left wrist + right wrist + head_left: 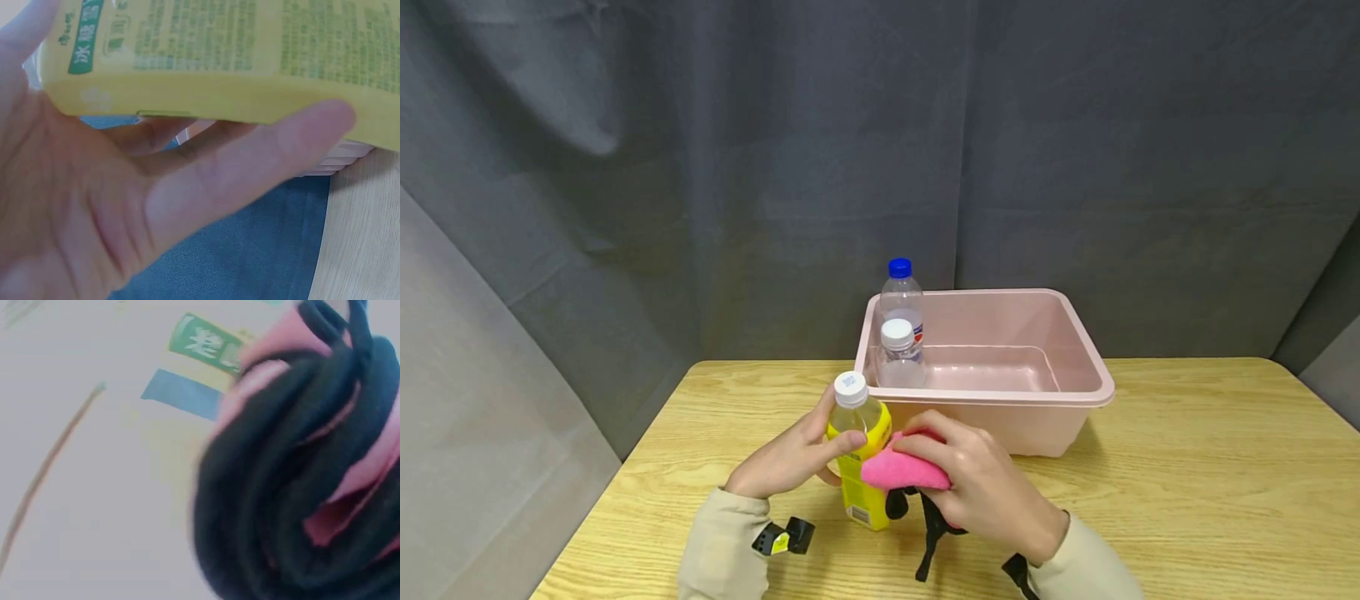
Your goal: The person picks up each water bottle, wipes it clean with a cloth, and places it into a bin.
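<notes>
My left hand point(793, 458) grips a clear plastic bottle point(863, 483) with a yellow label and a white cap. In the left wrist view the thumb lies along the label of the yellow bottle point(206, 44), and other fingers pass behind it. Bunched in my right hand point(973, 475) is a pink cloth point(904, 471) with black edging and a dangling black strap. The cloth is against or right beside the bottle's right side; whether it touches, I cannot tell. The right wrist view shows the black folds of the cloth point(275, 475) close up, with the right hand hidden.
A pink plastic bin point(985, 417) stands behind the hands. At its left end are a blue-capped clear bottle point(901, 292) and a white-capped one point(901, 371). The wooden table point(1210, 492) extends to both sides, with a dark grey curtain point(820, 167) behind it.
</notes>
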Motion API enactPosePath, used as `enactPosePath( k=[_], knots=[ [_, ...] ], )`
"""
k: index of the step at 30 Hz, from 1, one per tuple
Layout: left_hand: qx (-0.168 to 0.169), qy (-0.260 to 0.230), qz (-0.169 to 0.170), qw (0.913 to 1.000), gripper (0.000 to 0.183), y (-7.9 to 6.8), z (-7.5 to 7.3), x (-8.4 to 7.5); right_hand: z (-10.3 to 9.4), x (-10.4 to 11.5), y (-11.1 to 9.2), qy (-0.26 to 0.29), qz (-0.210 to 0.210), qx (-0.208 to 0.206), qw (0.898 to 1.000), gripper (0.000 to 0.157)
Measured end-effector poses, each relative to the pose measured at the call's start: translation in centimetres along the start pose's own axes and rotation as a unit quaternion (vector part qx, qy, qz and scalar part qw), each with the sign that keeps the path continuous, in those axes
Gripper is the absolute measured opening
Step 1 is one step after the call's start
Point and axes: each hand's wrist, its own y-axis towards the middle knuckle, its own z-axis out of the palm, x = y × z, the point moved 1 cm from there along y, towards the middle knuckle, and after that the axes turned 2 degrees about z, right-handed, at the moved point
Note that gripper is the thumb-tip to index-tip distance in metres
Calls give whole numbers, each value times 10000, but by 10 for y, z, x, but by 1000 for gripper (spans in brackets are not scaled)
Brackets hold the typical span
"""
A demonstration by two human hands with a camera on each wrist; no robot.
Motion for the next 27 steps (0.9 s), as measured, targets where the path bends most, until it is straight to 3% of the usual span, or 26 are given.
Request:
enactPosePath(
  k=[6,10,27],
  knots=[
    [28,-23,14,10000,95,0,0,0,-12,7,6,531,-54,-1294,9902,53],
    [29,101,68,9999,95,-1,0,0,-14,8,7,819,-172,-1772,9806,54],
    [21,185,187,9997,87,-1,-1,0,-9,7,6,188,-281,-1087,9935,55]
  ],
)
